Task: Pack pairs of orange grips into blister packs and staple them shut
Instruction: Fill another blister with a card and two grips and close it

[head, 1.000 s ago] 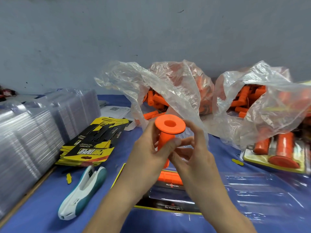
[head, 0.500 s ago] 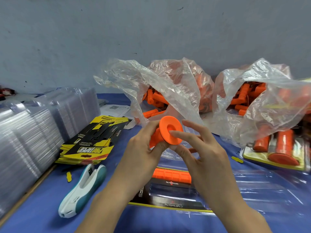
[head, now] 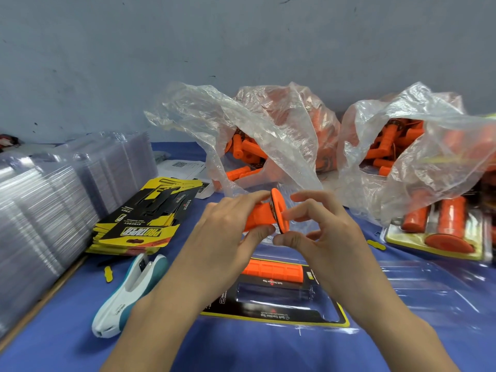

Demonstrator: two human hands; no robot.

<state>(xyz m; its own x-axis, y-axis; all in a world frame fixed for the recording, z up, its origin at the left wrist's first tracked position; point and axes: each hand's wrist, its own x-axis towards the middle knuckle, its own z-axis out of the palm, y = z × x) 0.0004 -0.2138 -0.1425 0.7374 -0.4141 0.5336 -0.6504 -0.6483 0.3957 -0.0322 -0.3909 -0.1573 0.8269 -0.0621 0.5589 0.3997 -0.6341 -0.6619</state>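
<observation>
Loading second of pair: left hand (head: 225, 232) grips orange grip (head: 259, 218) by barrel, right hand (head: 330, 237) pinches flange. Next: seat in blister pack (head: 281, 310) beside seated grip (head: 272, 273)

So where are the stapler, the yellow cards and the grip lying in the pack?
stapler (head: 126, 293): head view, its white top.
yellow cards (head: 141, 232): head view, top card's logo.
grip in the pack (head: 272, 272): head view, its ribbed middle.
</observation>
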